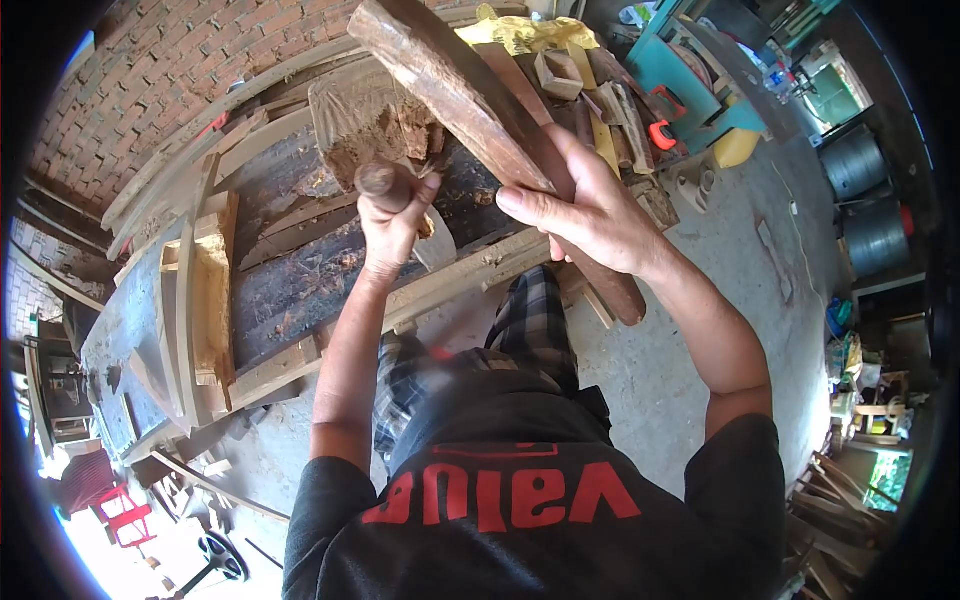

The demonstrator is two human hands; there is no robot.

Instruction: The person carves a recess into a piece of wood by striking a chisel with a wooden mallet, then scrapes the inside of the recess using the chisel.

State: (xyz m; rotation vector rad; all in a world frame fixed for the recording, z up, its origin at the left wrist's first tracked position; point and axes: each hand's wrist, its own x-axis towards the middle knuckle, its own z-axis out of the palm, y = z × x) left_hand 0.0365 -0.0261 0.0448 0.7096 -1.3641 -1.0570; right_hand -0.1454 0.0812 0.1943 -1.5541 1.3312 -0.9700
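Observation:
My left hand is closed round an upright wooden handle, its round end facing up at me; the tool's lower part is hidden below the fist. My right hand grips a long, rough piece of brown wood, thumb on top and fingers behind. This piece slants from the top of the view down past my wrist, above the bench. Just beyond my left fist lies a thick wooden block with a rough, chipped side. A pale rounded piece shows beside that fist, partly covered.
The dark workbench has a raised wooden frame at its left. Behind my right hand lie offcuts, a small wooden box, a yellow cloth and an orange tape measure. A teal machine stands back right, metal drums farther right.

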